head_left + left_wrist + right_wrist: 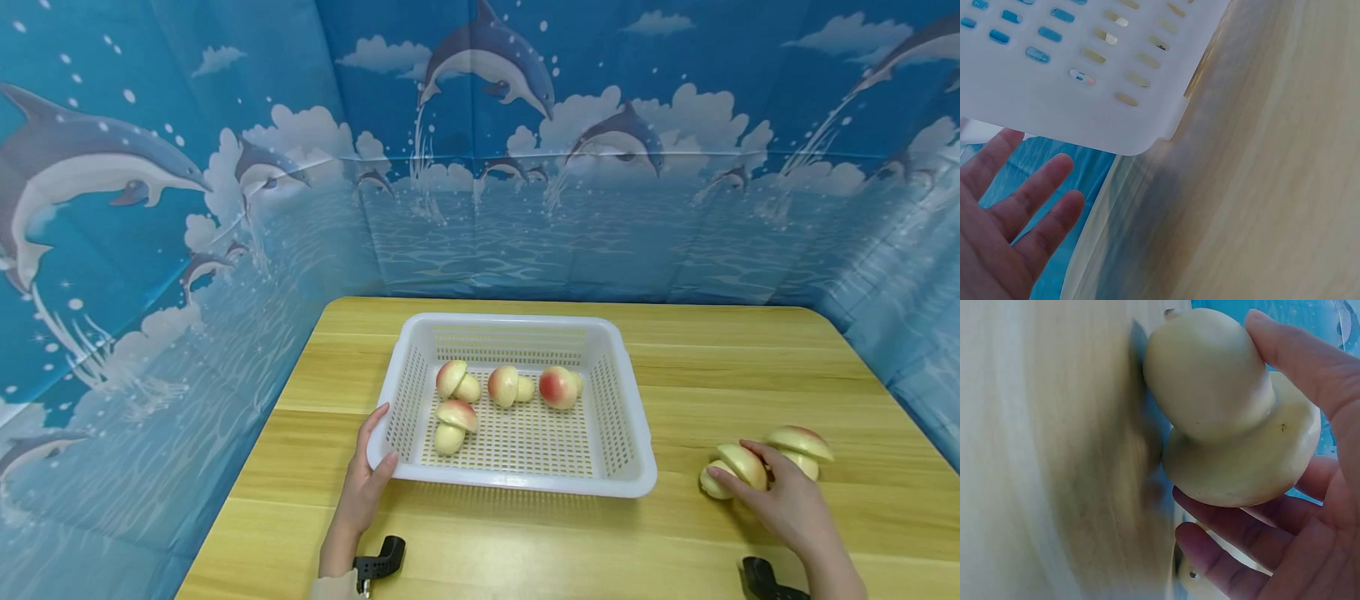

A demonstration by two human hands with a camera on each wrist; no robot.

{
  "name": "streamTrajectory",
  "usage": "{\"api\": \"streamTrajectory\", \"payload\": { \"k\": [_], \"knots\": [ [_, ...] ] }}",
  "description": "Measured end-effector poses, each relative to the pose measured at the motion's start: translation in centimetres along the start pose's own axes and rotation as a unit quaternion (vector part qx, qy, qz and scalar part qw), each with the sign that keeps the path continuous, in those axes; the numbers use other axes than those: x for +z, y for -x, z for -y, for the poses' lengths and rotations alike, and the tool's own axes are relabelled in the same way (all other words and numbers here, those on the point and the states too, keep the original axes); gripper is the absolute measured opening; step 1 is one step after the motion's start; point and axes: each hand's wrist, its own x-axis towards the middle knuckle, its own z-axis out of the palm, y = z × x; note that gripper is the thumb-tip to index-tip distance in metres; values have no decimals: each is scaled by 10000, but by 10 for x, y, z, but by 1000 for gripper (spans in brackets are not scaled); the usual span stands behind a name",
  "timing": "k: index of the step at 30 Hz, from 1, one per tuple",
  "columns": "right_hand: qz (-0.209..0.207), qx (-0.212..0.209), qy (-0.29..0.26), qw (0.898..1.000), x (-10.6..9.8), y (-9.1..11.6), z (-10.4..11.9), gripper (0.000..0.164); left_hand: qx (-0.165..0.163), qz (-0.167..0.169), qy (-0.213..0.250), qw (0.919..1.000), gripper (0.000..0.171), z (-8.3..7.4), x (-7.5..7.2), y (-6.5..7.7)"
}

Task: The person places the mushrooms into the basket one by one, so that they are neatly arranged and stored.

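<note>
My left hand (363,492) holds the near left corner of a white plastic basket (525,481), thumb at the front rim and index finger at the left side. In the left wrist view its other fingers (1054,228) are loosely spread below the basket wall (1085,119). At the table's right, my right hand (787,500) grips a cream mushroom-shaped toy (742,463) between thumb and fingers. The right wrist view shows this mushroom (1210,381) with its rounded stem towards the camera. Another mushroom (801,447) with a reddish cap lies just beyond that hand.
Inside the basket lie several mushrooms of the same kind, among them a mushroom (558,387) with a red cap at the right. A wooden table (705,375) carries everything. Dolphin-printed blue curtains (600,233) hang behind and beside it.
</note>
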Motion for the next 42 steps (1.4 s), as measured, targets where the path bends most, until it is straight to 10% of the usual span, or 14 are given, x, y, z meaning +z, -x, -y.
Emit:
{"api": "streamTrajectory", "payload": {
  "k": [42],
  "knots": [
    [-330, 255, -252, 9988, 8, 2, -1, 82, 58, 20, 0, 10000, 62, 2, 0, 0]
  ]
}}
